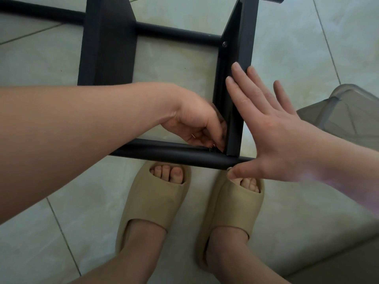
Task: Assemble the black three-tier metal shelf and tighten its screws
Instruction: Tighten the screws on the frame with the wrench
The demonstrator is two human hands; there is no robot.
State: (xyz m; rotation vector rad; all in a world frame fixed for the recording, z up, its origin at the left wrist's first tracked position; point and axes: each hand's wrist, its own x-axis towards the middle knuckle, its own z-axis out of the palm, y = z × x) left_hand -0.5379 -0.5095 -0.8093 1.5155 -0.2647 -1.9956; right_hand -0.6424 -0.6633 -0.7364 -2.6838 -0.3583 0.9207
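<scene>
Your right hand (272,136) is spread wide, fingers straight and flat against the outer face of the right panel (238,64). Its thumb presses on a silver screw head (229,168) at the near side of the near bar (164,153). That hold looks meant to do two jobs: bracing the panel square against the bar, and keeping the screw from backing out while you work from the inside.

Your left hand (196,124) reaches in from the left, its fingers curled tight into the inner corner where panel meets bar. The fingertips pinch a small metal piece (213,146) there. It only glints, so you cannot tell whether it is a nut or a washer. It is probably the mate to the screw under your thumb.

The shelf (106,48) lies on its side on the tiled floor (61,58), just beyond your slippers (155,199), with its panels running away from you between the near bar and the far bar (176,34). Laid down like this, the joints face you. The far joint of the right panel already shows a screw (225,44) in place.
</scene>
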